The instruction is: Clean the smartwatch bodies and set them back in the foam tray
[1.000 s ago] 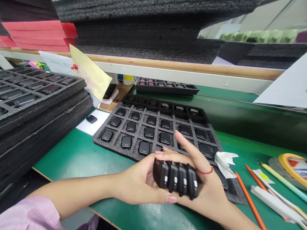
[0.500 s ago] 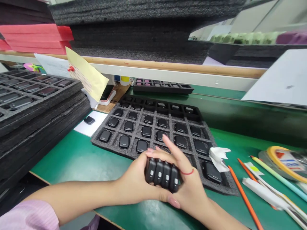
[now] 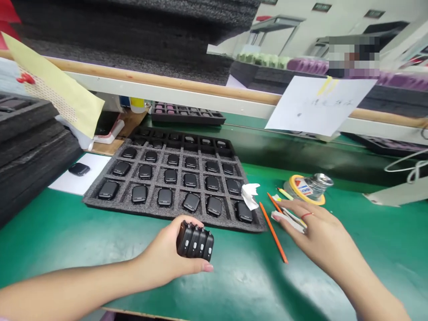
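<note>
One loose watch body [image 3: 79,169]: on white paper [image 3: 75,183], nine o'clock.
Foam tray [image 3: 178,205]: watch bodies in its compartments, reaching from nine o'clock past the centre.
Left hand [image 3: 172,254]: thumb and fingers pinching a row of four watch bodies [image 3: 195,243], near six o'clock.
Orange pencil [image 3: 273,232]: lying toward five o'clock.
Right hand [image 3: 316,223]: four o'clock, fingers bent over a white slender object [image 3: 296,222]; from here I can't tell whether they grip it.
</note>
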Available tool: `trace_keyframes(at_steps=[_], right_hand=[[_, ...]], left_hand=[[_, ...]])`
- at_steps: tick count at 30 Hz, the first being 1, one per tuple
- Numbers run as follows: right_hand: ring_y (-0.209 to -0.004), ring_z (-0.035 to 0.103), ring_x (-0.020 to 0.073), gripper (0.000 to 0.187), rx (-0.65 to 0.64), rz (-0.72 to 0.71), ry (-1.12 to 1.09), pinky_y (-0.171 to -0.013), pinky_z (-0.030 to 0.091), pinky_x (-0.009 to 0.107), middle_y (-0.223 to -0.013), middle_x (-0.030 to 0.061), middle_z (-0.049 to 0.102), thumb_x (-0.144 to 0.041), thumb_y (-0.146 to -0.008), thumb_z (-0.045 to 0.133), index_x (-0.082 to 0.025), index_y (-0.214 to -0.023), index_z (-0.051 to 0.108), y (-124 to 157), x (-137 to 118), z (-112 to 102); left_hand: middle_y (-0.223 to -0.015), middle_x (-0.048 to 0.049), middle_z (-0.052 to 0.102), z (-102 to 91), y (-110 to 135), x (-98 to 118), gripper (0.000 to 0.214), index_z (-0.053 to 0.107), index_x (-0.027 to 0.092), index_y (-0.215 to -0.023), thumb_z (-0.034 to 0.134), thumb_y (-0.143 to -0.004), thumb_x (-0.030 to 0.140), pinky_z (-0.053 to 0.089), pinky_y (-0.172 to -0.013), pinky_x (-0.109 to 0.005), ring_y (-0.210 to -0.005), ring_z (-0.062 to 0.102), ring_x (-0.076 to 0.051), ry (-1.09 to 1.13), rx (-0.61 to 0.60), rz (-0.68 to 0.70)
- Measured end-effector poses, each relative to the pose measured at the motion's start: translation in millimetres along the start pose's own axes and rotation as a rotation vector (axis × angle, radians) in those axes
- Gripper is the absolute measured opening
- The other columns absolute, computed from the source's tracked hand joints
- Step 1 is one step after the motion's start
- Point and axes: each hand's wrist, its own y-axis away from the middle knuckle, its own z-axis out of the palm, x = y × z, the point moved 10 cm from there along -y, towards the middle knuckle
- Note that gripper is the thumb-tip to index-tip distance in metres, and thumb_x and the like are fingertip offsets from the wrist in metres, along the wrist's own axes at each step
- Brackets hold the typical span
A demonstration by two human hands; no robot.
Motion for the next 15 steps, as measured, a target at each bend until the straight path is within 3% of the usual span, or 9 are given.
trace_keyframes(at_steps=[3,5,6,8,9,11,15], right_hand=[[-0.082,0.073,0.0363,0.051,0.009,0.03,0.048,-0.084,0.052,0.059,-0.083,0.0139,0.078,-0.052,-0.099,0.039,-0.019,-0.084,0.074,11.4,20.8,8.3],[-0.083,0.073,0.037,0.05,0.033,0.043,0.055,-0.09,0.048,0.063,-0.084,0.0139,0.077,-0.05,-0.1,0.036,-0.021,-0.084,0.073,12.1,15.6,3.7],[-0.085,0.073,0.0358,0.044,0.043,0.046,0.052,-0.09,0.049,0.059,-0.087,0.0138,0.078,-0.048,-0.1,0.039,-0.021,-0.087,0.072,10.2,7.8,-1.0],[-0.087,0.073,0.0301,0.026,0.067,0.056,0.013,-0.082,0.054,0.045,-0.093,0.0124,0.077,-0.041,-0.098,0.052,-0.023,-0.098,0.07,4.0,-15.8,-15.1],[-0.087,0.074,0.0268,0.017,0.105,0.065,-0.028,-0.075,0.056,0.038,-0.093,0.0109,0.077,-0.038,-0.095,0.06,-0.023,-0.101,0.068,0.7,-30.3,-25.5],[-0.085,0.073,0.0221,0.012,0.149,0.076,-0.206,-0.074,0.056,0.033,-0.093,0.0069,0.075,-0.033,-0.096,0.06,-0.025,-0.102,0.066,-5.1,-62.4,-41.5],[-0.078,0.072,0.0154,0.014,0.064,-0.223,-0.559,-0.072,0.058,0.026,-0.092,0.0023,0.074,-0.031,-0.096,0.063,-0.024,-0.109,0.064,-13.1,-151.3,-49.1]], left_hand=[[-0.106,-0.0044,0.069,4.4,2.0,-2.2,0.077,0.047,0.026,-0.125,0.09,-0.061,0.028,0.052,-0.088,-0.045,-0.095,0.068,-0.025,-0.028,-0.053,-0.022],[-0.107,-0.0034,0.07,8.4,4.1,-1.1,0.09,0.039,0.032,-0.138,0.09,-0.064,0.03,0.052,-0.088,-0.045,-0.097,0.068,-0.025,-0.05,-0.11,-0.018],[-0.106,-0.0029,0.07,10.1,5.0,0.2,0.096,0.034,0.035,-0.143,0.09,-0.065,0.031,0.052,-0.087,-0.045,-0.096,0.067,-0.025,-0.068,-0.136,-0.008],[-0.103,-0.0015,0.07,13.0,6.0,3.6,0.098,0.031,0.037,-0.147,0.089,-0.067,0.031,0.051,-0.084,-0.042,-0.093,0.066,-0.023,-0.112,-0.179,0.025],[-0.101,-0.0009,0.07,13.8,5.8,5.4,0.093,0.036,0.036,-0.144,0.088,-0.068,0.031,0.051,-0.082,-0.04,-0.09,0.065,-0.021,-0.134,-0.19,0.044],[-0.096,0.0001,0.068,12.5,4.1,8.0,0.072,0.05,0.029,-0.128,0.088,-0.067,0.03,0.049,-0.079,-0.035,-0.085,0.061,-0.018,-0.177,-0.174,0.074],[-0.088,0.0023,0.062,4.2,-0.7,5.9,0.057,0.054,0.022,-0.105,0.088,-0.06,0.031,0.043,-0.07,-0.029,-0.078,0.054,-0.015,-0.196,-0.071,0.057]])
